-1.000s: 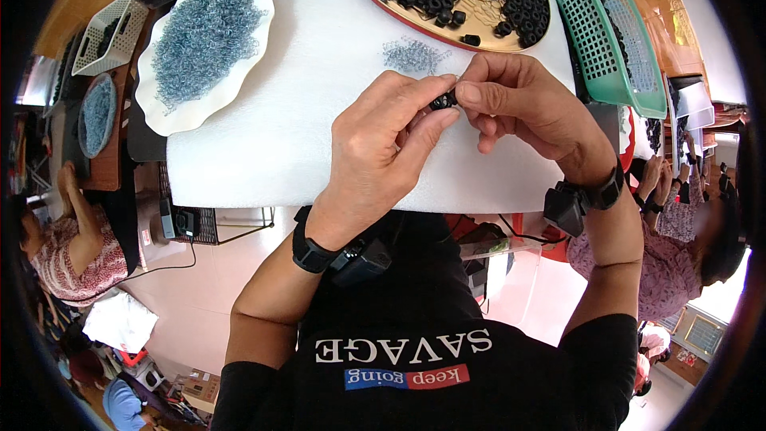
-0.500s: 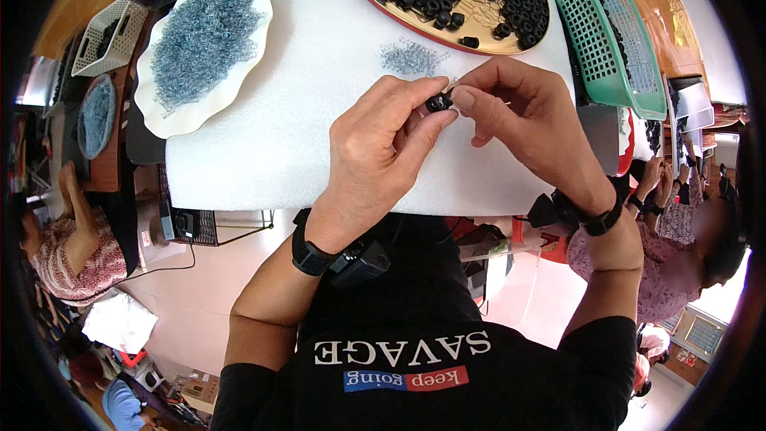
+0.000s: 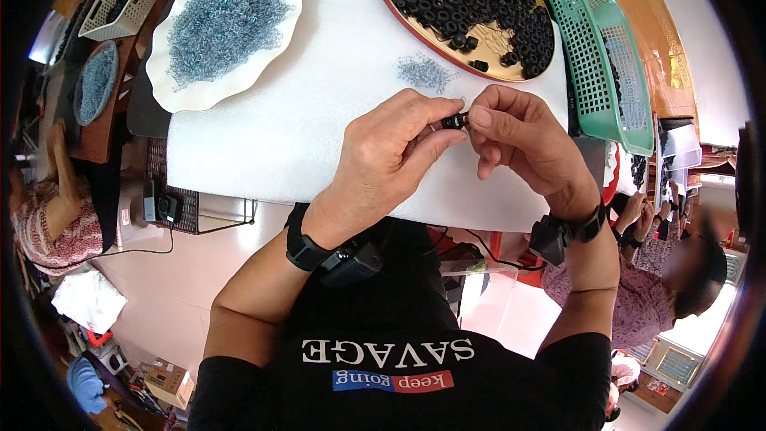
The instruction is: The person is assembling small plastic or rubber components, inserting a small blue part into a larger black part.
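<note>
Between thumb and fingertips, my left hand (image 3: pixel 391 148) pinches a small black cylindrical part (image 3: pixel 455 121). My right hand (image 3: pixel 523 136) meets the part's right end, its thumb and index finger pressed together; anything tiny held there is hidden. Just beyond the hands lies a small scatter of bluish clear rings (image 3: pixel 425 73) on the white foam-like table cover (image 3: pixel 335 56). A golden round tray (image 3: pixel 483 36) at the far right holds many black ring-shaped parts (image 3: pixel 447 0). On the far left, a white scalloped dish (image 3: pixel 163 84) carries a heap of similar tiny bluish rings (image 3: pixel 227 24).
A green perforated basket (image 3: pixel 586 72) stands right of the tray. Further left are a white basket (image 3: pixel 120 12) and a bowl of bluish pieces (image 3: pixel 97 84) on another table. Other people sit at both sides. A wire rack (image 3: pixel 175 168) is below the table's left edge.
The view has shifted, so table and trays sit differently in the picture. Both hands stay together at the black part, which is now turned more sideways, and the right fingers are curled more.
</note>
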Motion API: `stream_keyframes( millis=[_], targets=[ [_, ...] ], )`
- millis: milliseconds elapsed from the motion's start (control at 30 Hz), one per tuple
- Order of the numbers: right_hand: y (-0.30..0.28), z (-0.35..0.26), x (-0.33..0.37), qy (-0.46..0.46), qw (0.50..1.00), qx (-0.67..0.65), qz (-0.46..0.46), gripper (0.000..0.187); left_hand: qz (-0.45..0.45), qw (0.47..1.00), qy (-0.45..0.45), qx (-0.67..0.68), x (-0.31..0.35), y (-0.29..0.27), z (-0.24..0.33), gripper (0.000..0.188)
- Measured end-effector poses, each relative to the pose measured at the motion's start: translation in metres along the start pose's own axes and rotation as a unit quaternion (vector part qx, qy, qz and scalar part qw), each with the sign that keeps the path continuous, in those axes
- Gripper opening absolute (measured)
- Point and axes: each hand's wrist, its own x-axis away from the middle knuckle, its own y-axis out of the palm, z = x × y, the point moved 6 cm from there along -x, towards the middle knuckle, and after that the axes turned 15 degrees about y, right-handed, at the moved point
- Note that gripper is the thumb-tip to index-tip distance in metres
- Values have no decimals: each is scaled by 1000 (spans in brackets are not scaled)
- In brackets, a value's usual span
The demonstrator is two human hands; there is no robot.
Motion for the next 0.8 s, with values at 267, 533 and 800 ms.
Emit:
stream_keyframes(
  millis=[267,533,800],
  targets=[
    [4,0,0,0,1000,-20,-18,18,-1,999,-21,24,1,-1,-2,27],
    [0,3,-2,-1,998,-29,-57,24,-16,999,-16,32,-1,0,-2,27],
    [-1,10,-9,10,989,-82,-127,18,-25,998,-27,44,-1,0,-3,28]
  ],
)
